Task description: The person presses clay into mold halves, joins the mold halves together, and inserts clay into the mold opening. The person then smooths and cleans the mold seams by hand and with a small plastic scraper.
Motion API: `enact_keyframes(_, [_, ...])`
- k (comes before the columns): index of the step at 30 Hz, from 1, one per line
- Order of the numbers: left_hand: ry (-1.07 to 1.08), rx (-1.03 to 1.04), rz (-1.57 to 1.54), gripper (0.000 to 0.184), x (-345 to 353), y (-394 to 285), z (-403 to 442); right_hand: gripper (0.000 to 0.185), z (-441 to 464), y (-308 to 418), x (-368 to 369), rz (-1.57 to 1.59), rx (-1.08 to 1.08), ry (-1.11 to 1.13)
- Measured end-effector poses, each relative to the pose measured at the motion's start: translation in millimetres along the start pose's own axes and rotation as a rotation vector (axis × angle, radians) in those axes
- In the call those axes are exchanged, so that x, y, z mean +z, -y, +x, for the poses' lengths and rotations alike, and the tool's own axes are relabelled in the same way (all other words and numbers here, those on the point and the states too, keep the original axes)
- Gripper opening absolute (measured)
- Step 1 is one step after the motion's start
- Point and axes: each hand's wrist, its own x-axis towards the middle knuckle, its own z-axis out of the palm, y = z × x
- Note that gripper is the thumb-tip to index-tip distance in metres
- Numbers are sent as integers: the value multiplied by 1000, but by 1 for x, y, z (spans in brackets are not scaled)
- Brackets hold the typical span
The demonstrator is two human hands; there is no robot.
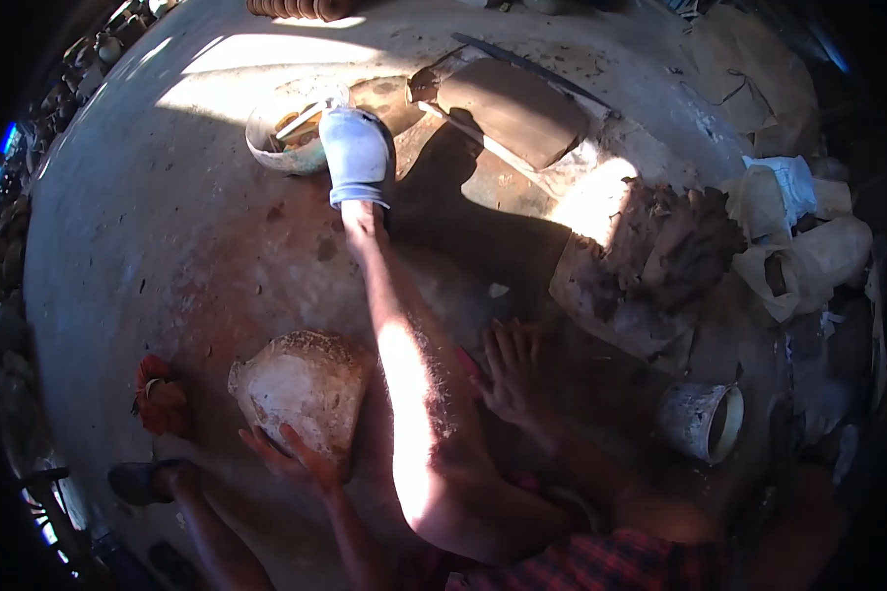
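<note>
Head view: lower left, I'd steady the pale block (301,389) evenly, left hand (296,459) and mid-frame right hand (509,376) both splayed.

The person wears a red-and-dark checked garment (606,563), a rounded pale shoe (355,148) with a bluish rim, and a dark shoe (133,483); shins (389,295) bare.

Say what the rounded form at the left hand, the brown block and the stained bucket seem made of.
Rounded form: perhaps plaster or fired clay; matte, whitish patches over brown.
Brown block: likely clay; smooth, even-coloured faces.
Stained bucket: plastic or metal, unclear; pale wall, dark smears.
</note>
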Motion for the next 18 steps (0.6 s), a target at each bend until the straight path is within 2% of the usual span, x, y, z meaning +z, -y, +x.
enact_keyframes(1, [2, 8, 21, 77, -2, 0, 0, 88, -10, -4, -2, 57, -49, 72])
enact_keyframes(3, [-9, 18, 16, 77, 7, -2, -3, 90, 50, -34, 1, -257, -164, 126])
enact_keyframes(5, [-5, 22, 45, 78, 4, 4, -1, 93, 134, -53, -3, -245, -26, -137])
enact_keyframes(7, [-3, 9, 54, 78, 0, 0, -1, 97, 214, -90, 33, 70, 138, -324])
enact_keyframes(8, [8, -13, 58, 78, 1, -3, -1, 94, 238, -96, 33, -124, 259, -372])
enact_keyframes(9, [0, -8, 59, 78, 2, -2, -1, 92, 240, -97, 35, -111, 218, -382])
enact_keyframes(11, [-14, 4, 58, 78, 2, -5, 3, 84, 206, -82, 32, -92, 84, -415])
enact_keyframes(13, [2, -3, 71, 78, 1, -2, -3, 85, 131, -42, 10, -183, 100, -313])
enact_keyframes(15, [-12, -5, 10, 78, 3, 0, -3, 89, 39, -3, 7, -54, 63, -134])
enact_keyframes(18, [-7, -12, 41, 77, 1, -5, -2, 91, -5, 6, 11, 6, 79, -61])
